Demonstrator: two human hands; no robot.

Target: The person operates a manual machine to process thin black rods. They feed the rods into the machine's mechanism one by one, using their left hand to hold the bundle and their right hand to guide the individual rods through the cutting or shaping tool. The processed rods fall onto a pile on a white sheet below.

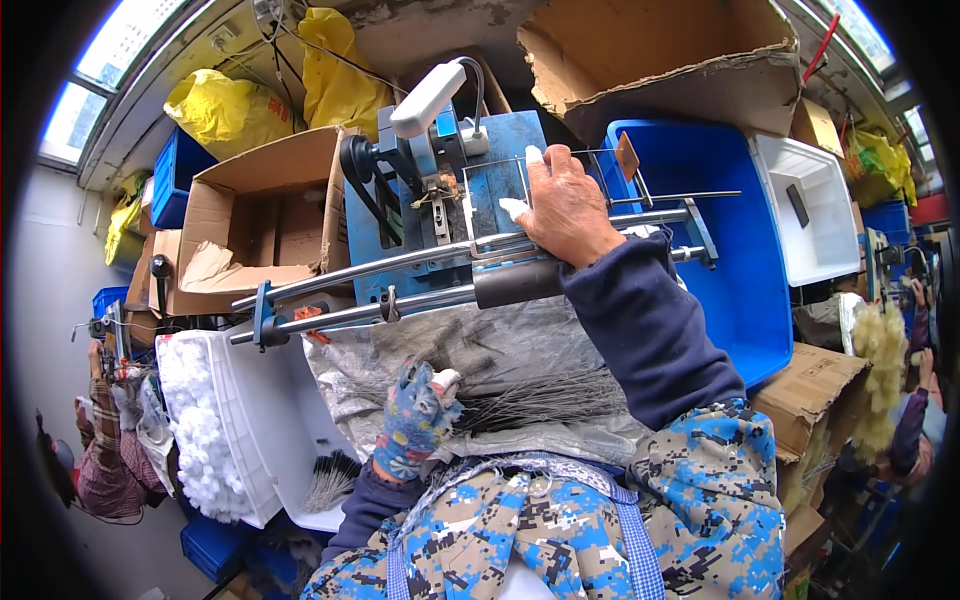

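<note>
My right hand (570,208), bare with white tape on the thumb and index fingertips, lies over a thin metal wire frame (468,205) on the blue plate of a bench machine (510,135). Thumb and index are apart; the other fingers curl over the frame. In a patterned glove, my left hand (412,420) is above my lap with its fingers curled in; whatever is between them is hidden. Beside it, a spread of thin metal wires (540,400) rests on a grey cloth sheet (380,345). Two steel rails (430,298) cross the machine's front.
At the left are a white bin (285,400) with dark wires and a tray of white tufts (200,430). An open cardboard box (265,215) stands behind. On the right are a blue tub (690,160) and a white tub (815,225). Other people work at both edges.
</note>
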